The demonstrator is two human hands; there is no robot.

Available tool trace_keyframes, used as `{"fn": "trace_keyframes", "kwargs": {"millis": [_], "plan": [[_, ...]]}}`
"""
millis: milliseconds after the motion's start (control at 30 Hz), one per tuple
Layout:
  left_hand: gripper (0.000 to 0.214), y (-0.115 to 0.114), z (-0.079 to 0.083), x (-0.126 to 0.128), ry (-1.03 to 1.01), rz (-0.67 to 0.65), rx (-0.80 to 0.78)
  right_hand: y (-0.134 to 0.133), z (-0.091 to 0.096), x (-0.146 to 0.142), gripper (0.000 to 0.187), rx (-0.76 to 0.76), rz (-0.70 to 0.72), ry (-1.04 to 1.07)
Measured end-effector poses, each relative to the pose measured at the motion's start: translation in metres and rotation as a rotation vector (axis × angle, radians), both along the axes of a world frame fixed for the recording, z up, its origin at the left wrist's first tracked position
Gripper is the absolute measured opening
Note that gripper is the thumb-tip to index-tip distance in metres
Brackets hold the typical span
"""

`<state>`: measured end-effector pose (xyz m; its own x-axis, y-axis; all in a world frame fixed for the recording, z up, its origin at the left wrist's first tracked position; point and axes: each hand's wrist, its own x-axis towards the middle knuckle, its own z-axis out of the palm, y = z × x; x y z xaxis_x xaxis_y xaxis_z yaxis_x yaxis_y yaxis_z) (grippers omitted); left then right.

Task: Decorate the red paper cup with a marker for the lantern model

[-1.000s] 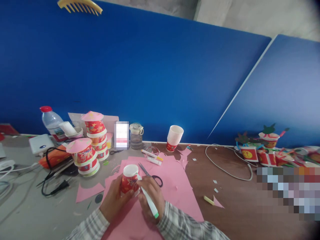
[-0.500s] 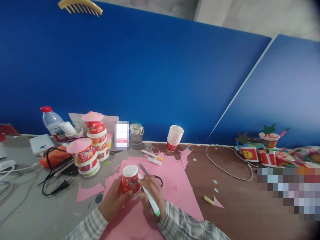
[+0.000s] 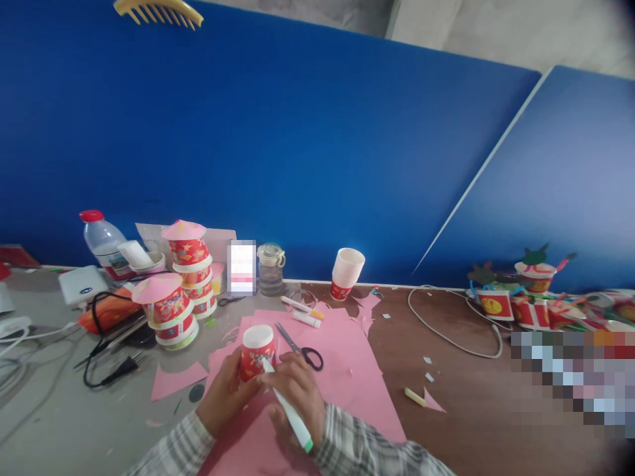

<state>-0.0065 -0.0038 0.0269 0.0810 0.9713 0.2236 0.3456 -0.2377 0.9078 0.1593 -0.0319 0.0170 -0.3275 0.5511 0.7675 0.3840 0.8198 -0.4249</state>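
Note:
My left hand (image 3: pixel 224 396) is wrapped round an upside-down red paper cup (image 3: pixel 256 352) with a white base, standing on a pink paper sheet (image 3: pixel 342 370). My right hand (image 3: pixel 296 390) grips a white pen with a green end (image 3: pixel 286 404), its tip against the cup's right side. Black-handled scissors (image 3: pixel 301 348) lie on the pink sheet just beyond my right hand.
Stacked red cups with pink paper lids (image 3: pixel 171 304) stand at the left, beside a water bottle (image 3: pixel 102 243), a black cable and plug (image 3: pixel 106 360). A glass jar (image 3: pixel 270 269), white cup stack (image 3: pixel 346 272), markers (image 3: pixel 302 312), white cable (image 3: pixel 454 330) and decorated cups (image 3: pixel 526 297) lie further off.
My right hand with the pen has slid down and left along the cup, uncovering the scissors' handles. The cup and left hand stayed almost in place.

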Motion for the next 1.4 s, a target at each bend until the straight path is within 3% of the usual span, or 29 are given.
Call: {"fn": "trace_keyframes", "kwargs": {"millis": [367,600,867,1200,1400], "plan": [[0.039,0.0003,-0.0038,-0.0022,0.013,-0.009,-0.009,0.0034,-0.0011,-0.0013,0.029,0.011,-0.037,0.012],[0.038,-0.0022,0.0011,0.0023,-0.178,-0.054,-0.077,0.0041,-0.0003,0.001,0.024,-0.006,-0.117,0.107],[0.037,-0.0002,-0.0033,0.0007,-0.006,-0.019,0.007,0.003,0.0005,-0.0007,0.029,0.031,-0.031,0.055],[0.038,-0.0042,0.0037,0.0045,-0.179,-0.061,-0.092,0.0067,0.0004,0.0018,0.024,-0.02,-0.129,0.123],[0.036,-0.0039,0.0026,0.0042,-0.145,-0.05,-0.038,0.0055,0.0023,-0.0006,0.025,0.01,-0.091,0.096]]}}
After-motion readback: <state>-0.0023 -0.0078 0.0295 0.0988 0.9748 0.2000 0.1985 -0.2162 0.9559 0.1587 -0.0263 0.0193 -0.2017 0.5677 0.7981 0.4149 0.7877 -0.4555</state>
